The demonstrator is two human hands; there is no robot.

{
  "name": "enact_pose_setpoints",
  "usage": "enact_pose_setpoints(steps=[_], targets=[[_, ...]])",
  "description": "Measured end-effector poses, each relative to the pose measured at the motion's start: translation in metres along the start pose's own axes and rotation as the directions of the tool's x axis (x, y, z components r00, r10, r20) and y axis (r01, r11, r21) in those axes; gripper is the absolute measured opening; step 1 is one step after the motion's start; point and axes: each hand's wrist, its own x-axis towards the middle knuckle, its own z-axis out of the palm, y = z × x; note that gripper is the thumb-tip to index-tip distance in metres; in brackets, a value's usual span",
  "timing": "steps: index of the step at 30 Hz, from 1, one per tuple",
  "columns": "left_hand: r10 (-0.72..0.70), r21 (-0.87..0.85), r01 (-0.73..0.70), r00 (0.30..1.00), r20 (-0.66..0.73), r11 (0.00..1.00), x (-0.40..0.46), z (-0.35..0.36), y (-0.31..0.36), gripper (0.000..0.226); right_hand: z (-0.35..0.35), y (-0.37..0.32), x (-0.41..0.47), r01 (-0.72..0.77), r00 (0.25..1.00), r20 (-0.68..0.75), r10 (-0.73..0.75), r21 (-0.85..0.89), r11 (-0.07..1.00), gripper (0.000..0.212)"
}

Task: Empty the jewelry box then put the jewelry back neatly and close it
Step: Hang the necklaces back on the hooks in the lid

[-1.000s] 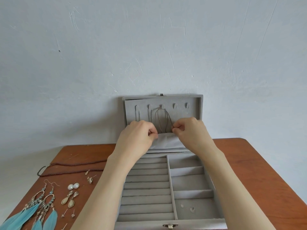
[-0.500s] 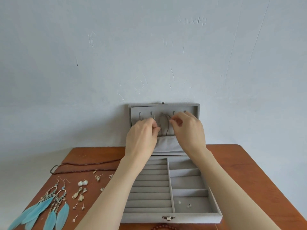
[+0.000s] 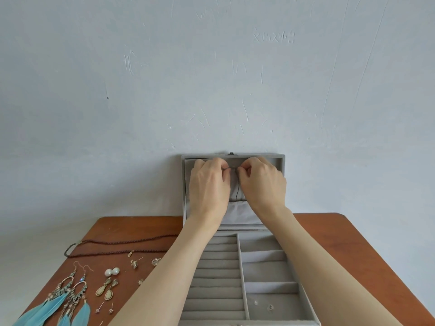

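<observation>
A grey velvet jewelry box (image 3: 303, 300) stands open on the table, its lid (image 3: 283, 158) upright against the wall. Both hands reach to the lid's top row of hooks. My left hand (image 3: 208, 184) and my right hand (image 3: 261, 182) each pinch a thin dark necklace chain (image 3: 238, 187) between them. The chain hangs down into the lid's grey pocket (image 3: 240, 212). My hands hide the hooks. The ring rolls (image 3: 219, 274) hold nothing; a small earring (image 3: 270, 307) lies in the front right compartment.
Left of the box on the brown table (image 3: 353, 243) lie a dark beaded necklace (image 3: 113, 247), blue feather earrings (image 3: 63, 307), pearl studs (image 3: 112, 271), cream drop earrings (image 3: 107, 289) and several small studs (image 3: 134, 263). A pale wall rises just behind the lid.
Both hands have moved up from the lid's pocket to its top edge, drawing the chain with them. The camera has tilted so more of the table's left shows.
</observation>
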Motion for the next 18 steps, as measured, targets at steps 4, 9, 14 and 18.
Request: enact_pose_setpoints(steps=[4, 9, 14, 18], targets=[[-0.030, -0.033, 0.030, 0.999, -0.028, 0.999, 0.003, 0.003, 0.004, 0.011, 0.005, 0.001, -0.002, 0.010, 1.000, -0.020, -0.010, -0.011, 1.000, 0.024], [-0.072, -0.014, 0.071, 0.996, -0.051, 0.997, 0.009, 0.006, 0.009, 0.012, 0.007, 0.002, -0.002, 0.029, 0.998, -0.047, -0.030, -0.017, 0.999, 0.025], [0.058, 0.105, -0.057, 0.998, -0.009, 0.993, -0.006, 0.004, -0.001, 0.004, 0.016, 0.008, -0.015, 0.074, 0.991, -0.113, -0.073, 0.003, 0.997, 0.021], [0.125, 0.127, -0.126, 0.992, 0.018, 0.984, -0.026, 0.006, -0.019, 0.009, 0.026, 0.016, -0.032, 0.101, 0.982, -0.168, -0.087, 0.077, 0.992, 0.009]])
